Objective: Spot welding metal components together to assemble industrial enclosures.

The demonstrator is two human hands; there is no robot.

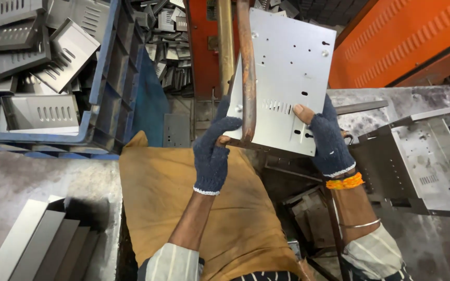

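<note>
I hold a flat grey sheet-metal panel (287,67) with punched holes and a row of slots, tilted up in front of me. My left hand (212,151), in a dark blue knit glove, grips its lower left edge, beside a rusty bent pipe (246,78) that crosses in front of the panel. My right hand (326,138), gloved with bare fingertips, pinches the panel's lower right part, thumb on its face. An orange band sits on that wrist.
A blue crate (110,78) full of bent grey metal parts stands at upper left. Stacked flat strips (37,244) lie at lower left. A folded metal part (423,161) rests on the grey table at right. Orange machine body (402,41) behind. A tan cloth (162,208) covers my lap.
</note>
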